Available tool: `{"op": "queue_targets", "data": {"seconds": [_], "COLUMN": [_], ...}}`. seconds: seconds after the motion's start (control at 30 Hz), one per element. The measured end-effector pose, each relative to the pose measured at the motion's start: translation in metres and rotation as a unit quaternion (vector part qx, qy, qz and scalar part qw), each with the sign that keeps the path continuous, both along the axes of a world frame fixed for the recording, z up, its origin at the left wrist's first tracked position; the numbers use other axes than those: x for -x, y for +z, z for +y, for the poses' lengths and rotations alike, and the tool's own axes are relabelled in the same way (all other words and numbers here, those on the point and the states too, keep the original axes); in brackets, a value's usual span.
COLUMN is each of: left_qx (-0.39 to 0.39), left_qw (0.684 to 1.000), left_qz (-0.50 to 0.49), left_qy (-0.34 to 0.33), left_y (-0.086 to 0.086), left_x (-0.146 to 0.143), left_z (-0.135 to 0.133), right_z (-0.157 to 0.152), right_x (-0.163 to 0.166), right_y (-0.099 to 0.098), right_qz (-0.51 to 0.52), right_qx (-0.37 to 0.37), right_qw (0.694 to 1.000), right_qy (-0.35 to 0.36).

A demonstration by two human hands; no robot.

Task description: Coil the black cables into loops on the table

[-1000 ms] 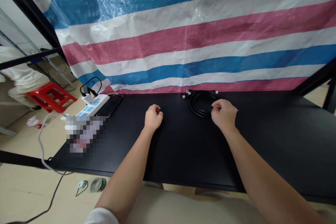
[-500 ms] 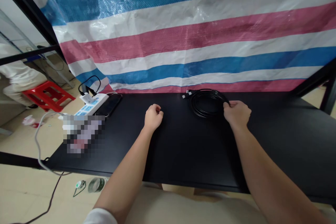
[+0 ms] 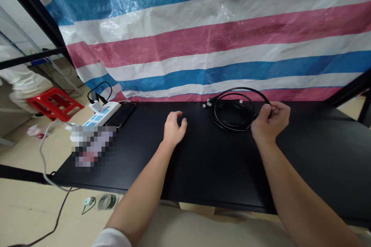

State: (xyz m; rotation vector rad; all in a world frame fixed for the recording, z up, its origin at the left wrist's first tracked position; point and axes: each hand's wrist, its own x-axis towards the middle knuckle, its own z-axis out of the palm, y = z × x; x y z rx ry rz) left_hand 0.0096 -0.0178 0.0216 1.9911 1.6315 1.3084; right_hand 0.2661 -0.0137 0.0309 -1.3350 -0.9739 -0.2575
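Black cable (image 3: 232, 126) lay coiled on the far part of the black table (image 3: 203, 170), right of the middle, close to the foot of the striped sheet; pale connector ends (image 3: 208, 103) showed at the coil's left, another at its far right. A loop stood up off the coil, arching over to the right hand (image 3: 271, 117), which pinched it between thumb and bent fingers, just right of the coil. Left hand (image 3: 174, 128) sat well apart, left of the coil, near the table surface: fingers loosely curled, thumb held away from them, nothing seen in its grasp; whether it touched the tabletop could not be told. Behind, the striped sheet (image 3: 185, 46) hung in bands of blue, white and red. At the table's left end, a white power strip (image 3: 102, 115) lay slantwise with a white plug (image 3: 96, 107) in it, a dark phone (image 3: 124, 115) just beside; a blurred patch hid what lay nearer. Beyond the table's left side, a person in pale clothes (image 3: 27, 79) sat on a red stool (image 3: 55, 104). On the floor below, near the left forearm, stood a clear container (image 3: 107, 202).
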Motion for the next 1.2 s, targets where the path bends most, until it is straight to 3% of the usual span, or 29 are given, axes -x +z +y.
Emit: {"op": "queue_targets", "data": {"seconds": [0.17,0.23,0.37,0.47,0.57,0.67,0.77,0.87,0.93,1.03,1.2], "left_qx": [-0.008,0.022,0.084,0.099,0.084,0.079,0.107,0.119,0.115,0.122,0.159], "left_qw": [0.980,0.969,0.975,0.977,0.963,0.906,0.804,0.710,0.664,0.629,0.635], "left_qz": [-0.048,-0.072,-0.117,-0.155,-0.251,-0.412,-0.581,-0.692,-0.738,-0.768,-0.756], "left_qy": [-0.195,-0.235,-0.169,-0.105,-0.051,-0.052,-0.061,-0.045,-0.035,-0.022,0.012], "left_y": [0.002,0.002,0.002,0.005,0.011,0.021,0.033,0.043,0.046,0.048,0.047], "left_x": [-0.018,-0.028,-0.040,-0.038,-0.029,-0.012,0.012,0.034,0.044,0.048,0.041], "left_z": [-0.016,-0.021,-0.022,-0.018,-0.011,-0.002,0.003,0.004,0.003,0.003,0.005], "right_z": [-0.003,-0.003,-0.006,-0.006,-0.002,0.004,0.011,0.014,0.016,0.017,0.018], "right_x": [0.011,0.016,0.023,0.022,0.013,-0.001,-0.015,-0.025,-0.027,-0.028,-0.026], "right_y": [-0.008,-0.012,-0.015,-0.011,-0.009,-0.010,-0.014,-0.018,-0.020,-0.024,-0.029], "right_qz": [-0.046,-0.062,-0.097,-0.120,-0.061,0.047,0.097,0.108,0.111,0.083,-0.026], "right_qx": [0.021,0.029,0.026,-0.024,-0.077,-0.059,0.014,0.087,0.126,0.186,0.261], "right_qw": [0.998,0.995,0.987,0.976,0.983,0.994,0.995,0.990,0.986,0.978,0.963], "right_qy": [0.038,0.066,0.126,0.178,0.157,0.080,0.023,0.010,0.017,0.039,0.060]}}
